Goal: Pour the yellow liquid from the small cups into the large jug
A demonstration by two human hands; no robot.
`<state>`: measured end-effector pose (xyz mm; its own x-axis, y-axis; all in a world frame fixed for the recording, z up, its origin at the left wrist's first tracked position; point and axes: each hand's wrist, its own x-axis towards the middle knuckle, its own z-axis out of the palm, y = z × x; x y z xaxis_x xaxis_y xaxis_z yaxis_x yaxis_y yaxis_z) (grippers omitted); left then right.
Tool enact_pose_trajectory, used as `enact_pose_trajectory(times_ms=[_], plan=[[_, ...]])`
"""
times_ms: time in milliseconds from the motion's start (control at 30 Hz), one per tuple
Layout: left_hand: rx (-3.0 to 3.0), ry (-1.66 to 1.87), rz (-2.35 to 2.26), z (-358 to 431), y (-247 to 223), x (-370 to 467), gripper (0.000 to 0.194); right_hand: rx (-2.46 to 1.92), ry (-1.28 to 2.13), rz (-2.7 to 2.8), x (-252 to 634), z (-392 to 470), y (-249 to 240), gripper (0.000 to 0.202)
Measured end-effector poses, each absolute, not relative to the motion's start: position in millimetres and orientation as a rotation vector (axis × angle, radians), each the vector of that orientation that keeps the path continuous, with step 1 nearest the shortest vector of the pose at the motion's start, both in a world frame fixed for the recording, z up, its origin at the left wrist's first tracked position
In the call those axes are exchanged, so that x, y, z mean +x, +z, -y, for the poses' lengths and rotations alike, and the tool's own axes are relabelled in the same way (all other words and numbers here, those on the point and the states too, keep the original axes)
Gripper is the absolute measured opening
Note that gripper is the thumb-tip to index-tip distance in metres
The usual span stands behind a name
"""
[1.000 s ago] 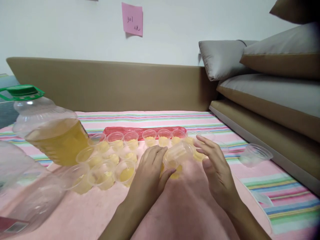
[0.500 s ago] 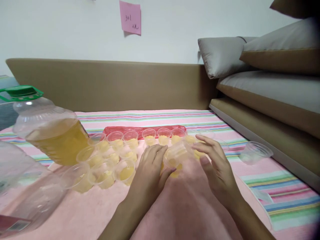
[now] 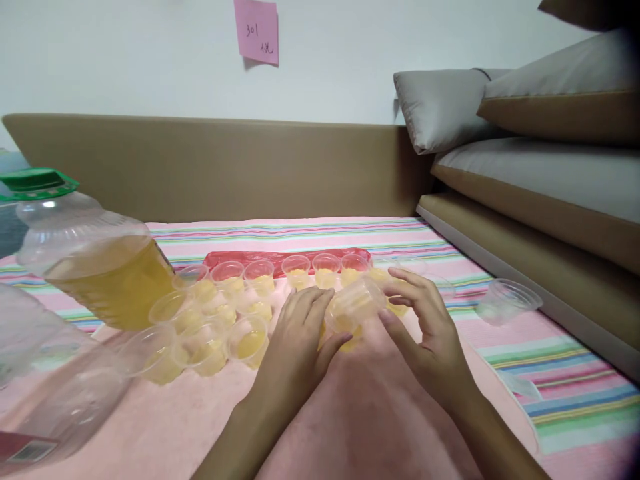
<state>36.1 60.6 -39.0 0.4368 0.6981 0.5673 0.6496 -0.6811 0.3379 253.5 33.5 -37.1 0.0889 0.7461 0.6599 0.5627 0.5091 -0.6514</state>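
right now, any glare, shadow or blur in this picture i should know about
Head view: a glint on the capped bottle, soft shadow on the pink cloth, blurry outline on the tilted cup between left hand and right hand; the picture's right corners go dark.

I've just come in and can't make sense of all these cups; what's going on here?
A person has both bare hands at a tilted clear cup. The left hand is at its left end, its grip hard to make out; the right hand is open by the other end. Several cups on the pink cloth contain yellow liquid. A green-capped bottle, partly filled with yellow liquid, is on the left.
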Motion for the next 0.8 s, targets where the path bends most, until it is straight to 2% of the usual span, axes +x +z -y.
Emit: enact_pose_trajectory(times_ms=[300,467,633,800], plan=[[2.584,1.076,-1.235,-59.7,-33.8,35.5,0.048,-1.138,0.186,1.595,254.5,-32.9,-36.9,0.026],[2.594,1.085,-1.230,-59.3,-33.6,35.4,0.049,-1.113,0.211,1.566,254.8,-33.0,-37.8,0.042],[2.600,1.088,-1.235,-59.9,-35.2,35.6,0.050,-1.137,0.188,1.590,255.1,-33.2,-38.4,0.032],[2.594,1.079,-1.228,-60.0,-35.2,35.9,0.048,-1.133,0.184,1.573,254.9,-32.9,-37.6,0.030]])
